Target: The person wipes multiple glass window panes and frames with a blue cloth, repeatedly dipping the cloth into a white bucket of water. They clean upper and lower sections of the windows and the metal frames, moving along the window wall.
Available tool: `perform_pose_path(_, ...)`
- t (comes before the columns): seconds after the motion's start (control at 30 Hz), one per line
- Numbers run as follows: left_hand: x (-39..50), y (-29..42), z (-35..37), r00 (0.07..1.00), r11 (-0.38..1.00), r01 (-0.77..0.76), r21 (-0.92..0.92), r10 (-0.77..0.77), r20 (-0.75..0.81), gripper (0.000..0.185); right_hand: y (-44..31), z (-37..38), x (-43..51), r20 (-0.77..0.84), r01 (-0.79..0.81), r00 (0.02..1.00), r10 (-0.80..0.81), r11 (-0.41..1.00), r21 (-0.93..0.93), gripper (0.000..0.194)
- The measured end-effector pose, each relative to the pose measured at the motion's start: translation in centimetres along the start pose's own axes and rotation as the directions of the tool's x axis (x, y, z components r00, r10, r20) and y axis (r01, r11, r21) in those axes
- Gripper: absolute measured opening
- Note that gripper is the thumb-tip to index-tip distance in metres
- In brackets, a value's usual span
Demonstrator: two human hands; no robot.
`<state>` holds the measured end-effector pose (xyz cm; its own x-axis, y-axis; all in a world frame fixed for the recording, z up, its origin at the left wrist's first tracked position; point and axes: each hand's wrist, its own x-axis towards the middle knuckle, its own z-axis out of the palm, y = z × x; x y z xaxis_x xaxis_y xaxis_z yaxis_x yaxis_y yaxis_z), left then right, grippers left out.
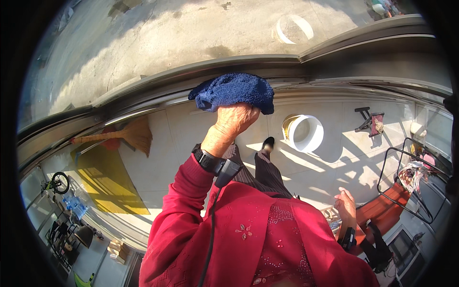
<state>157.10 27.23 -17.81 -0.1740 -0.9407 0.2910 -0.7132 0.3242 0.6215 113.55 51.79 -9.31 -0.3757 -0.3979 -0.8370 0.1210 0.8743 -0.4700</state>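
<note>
My left hand [238, 116] is raised in front of me, its fingers closed on a dark blue terry cloth [235, 91]. The cloth overlaps the dark metal frame [161, 82] of a glazed door or window; whether it touches the frame or the glass cannot be told. Part of my left fingers is hidden by the cloth. My right hand [345, 204] hangs low at my right side, with nothing in it and its fingers loosely apart. A white bucket [315, 134] stands on the tiled floor ahead, to the right of my feet.
A straw broom [134, 135] lies over a yellow mat [111, 183] at the left. On the right are a small folding stool [373, 123], a black metal frame [382, 172] and a reddish-brown bench [385, 206]. Beyond the glass lies sunlit concrete [179, 36].
</note>
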Motion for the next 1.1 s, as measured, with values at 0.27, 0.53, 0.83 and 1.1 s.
perform_pose_path(0.27,5.8,5.5,1.9,0.985,1.0,-0.008,-0.018,0.011,0.17,0.025,2.4,0.6,-1.0,-0.01,-0.115,0.993,0.118,0.984,0.139,0.024)
perform_pose_path(0.53,8.9,9.8,4.4,0.94,0.996,-0.007,0.084,-0.022,0.341,0.018,0.2,2.8,-2.4,0.148,-0.009,0.989,0.004,0.999,0.031,0.029)
perform_pose_path(0.83,9.6,8.0,4.3,0.841,0.988,0.057,0.143,-0.125,0.527,0.031,0.7,4.5,-4.0,0.091,0.156,0.982,-0.166,0.982,0.109,0.034)
perform_pose_path(1.1,9.2,7.5,6.1,0.91,0.945,-0.168,0.281,0.039,0.412,0.03,2.1,1.6,-0.6,0.161,0.143,0.975,-0.151,0.988,0.058,0.037)
